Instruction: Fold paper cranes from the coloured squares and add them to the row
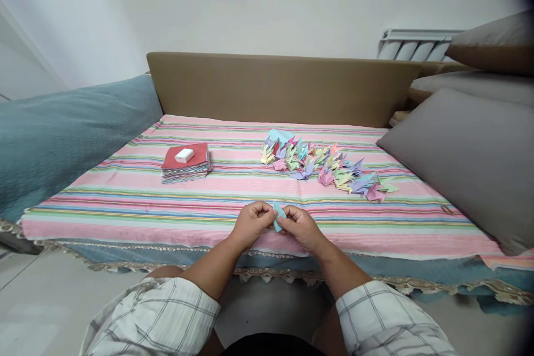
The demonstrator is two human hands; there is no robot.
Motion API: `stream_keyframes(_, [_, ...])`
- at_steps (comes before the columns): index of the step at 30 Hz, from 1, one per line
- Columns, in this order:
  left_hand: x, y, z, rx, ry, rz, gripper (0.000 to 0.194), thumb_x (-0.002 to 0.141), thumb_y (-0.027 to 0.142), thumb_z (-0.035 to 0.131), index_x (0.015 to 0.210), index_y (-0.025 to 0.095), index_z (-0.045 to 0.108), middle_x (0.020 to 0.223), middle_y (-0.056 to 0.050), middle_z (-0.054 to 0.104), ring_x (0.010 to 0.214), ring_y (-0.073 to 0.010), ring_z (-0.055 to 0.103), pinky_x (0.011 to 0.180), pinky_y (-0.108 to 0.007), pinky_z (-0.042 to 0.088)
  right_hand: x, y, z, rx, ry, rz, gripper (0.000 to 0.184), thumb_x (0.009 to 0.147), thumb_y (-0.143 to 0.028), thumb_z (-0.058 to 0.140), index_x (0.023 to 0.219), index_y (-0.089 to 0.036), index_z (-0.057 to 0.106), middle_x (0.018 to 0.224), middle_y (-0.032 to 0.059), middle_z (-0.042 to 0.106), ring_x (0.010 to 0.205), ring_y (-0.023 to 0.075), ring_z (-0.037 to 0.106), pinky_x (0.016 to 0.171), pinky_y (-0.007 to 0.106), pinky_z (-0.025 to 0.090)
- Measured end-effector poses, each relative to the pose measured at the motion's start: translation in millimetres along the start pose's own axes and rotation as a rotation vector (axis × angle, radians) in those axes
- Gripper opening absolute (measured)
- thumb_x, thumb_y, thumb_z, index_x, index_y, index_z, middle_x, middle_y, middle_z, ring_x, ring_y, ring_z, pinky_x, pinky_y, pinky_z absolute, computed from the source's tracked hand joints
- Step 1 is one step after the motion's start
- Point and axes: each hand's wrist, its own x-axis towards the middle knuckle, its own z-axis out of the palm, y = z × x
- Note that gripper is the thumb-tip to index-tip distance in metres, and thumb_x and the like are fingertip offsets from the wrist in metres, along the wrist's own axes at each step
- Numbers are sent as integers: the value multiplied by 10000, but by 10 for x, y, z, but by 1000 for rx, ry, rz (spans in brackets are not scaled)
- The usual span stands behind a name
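Observation:
A small piece of folded light-blue paper is pinched between my two hands, above the front part of the striped cloth. My left hand grips its left side with thumb and fingers. From the right, my right hand presses on it the same way. Beyond my hands lies a long heap of folded paper cranes in many pastel colours. To the far left sits a stack of square paper sheets, red on top, with a small white block resting on it.
The striped cloth covers a sofa seat with a brown backrest. A blue-covered armrest bounds the left. Grey cushions are piled on the right. A small brownish object lies near the cushion.

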Motion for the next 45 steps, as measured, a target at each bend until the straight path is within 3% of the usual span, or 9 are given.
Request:
stream_keyframes(6, [5,-19,-19,57,19,86,272,651,363,694,600,149,534,548,42,482,527,-79,453,518,-197,387,-2,4,44,-40,23,3,311,677,-475,675,671,-194,541,519,-52,520,459,87,427,468,226,331])
stream_keyframes(13, [-17,5,16,-223,-78,-161,407,529,350,807,837,154,626,723,-1,616,621,-104,565,524,-190,441,-6,-86,88,-55,138,-36,322,662,-487,681,653,-192,551,511,-49,508,455,94,434,460,234,332])
stream_keyframes(18, [19,-37,1,-369,8,-304,346,506,359,826,676,124,638,627,5,614,549,-76,563,512,-179,474,-5,-89,137,21,191,-107,361,598,-420,745,746,-218,485,552,-72,480,467,85,429,462,221,333])
stream_keyframes(23, [24,-24,5,-450,-34,-339,333,484,296,848,666,116,635,578,20,594,487,-51,545,455,-135,476,-26,-27,107,-99,234,-200,361,614,-372,749,686,-218,430,563,-83,386,466,63,337,453,207,291])
stream_keyframes(30, [20,-19,-6,-479,-100,-351,333,499,289,843,687,95,648,580,7,604,488,-58,563,435,-120,489,-94,-136,58,-157,191,-339,189,820,-389,547,780,-205,562,693,-4,530,615,120,486,590,257,413])
stream_keyframes(35, [21,-30,-16,-479,-114,-381,362,465,273,858,691,83,648,598,-6,618,506,-71,580,457,-137,513,-88,-154,46,-148,204,-347,168,767,-352,620,846,-205,612,775,9,608,664,127,551,606,249,460])
stream_keyframes(45, [20,-48,-70,-474,-244,-393,365,510,283,841,750,67,670,638,-27,633,554,-84,601,523,-162,537,-93,-192,-32,-300,153,-436,128,797,-281,601,893,-219,658,847,29,649,804,152,598,724,280,482])
